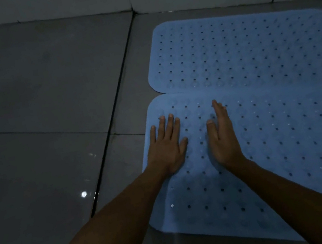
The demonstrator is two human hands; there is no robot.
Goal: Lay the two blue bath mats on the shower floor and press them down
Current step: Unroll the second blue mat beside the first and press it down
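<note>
Pressing the near blue bath mat onto the shower floor, both hands flat.

The near mat point(267, 146) lies on the grey tiled shower floor point(44, 99), its far edge meeting the far mat point(250, 48), which lies just beside the wall base. The left hand point(168, 148) rests palm-down with fingers spread and straight near the mat's left edge; the right hand point(223, 138) lies beside it with fingers straight and together, holding nothing. To seat the mat well, apply firm, even pressure and likely work outward from the corner toward the right so no air pockets remain. Both mats are thin, flexible, round-cornered sheets with regular rows of drain holes and a dimpled texture; the tiles are glossy with dark grout lines.
</note>
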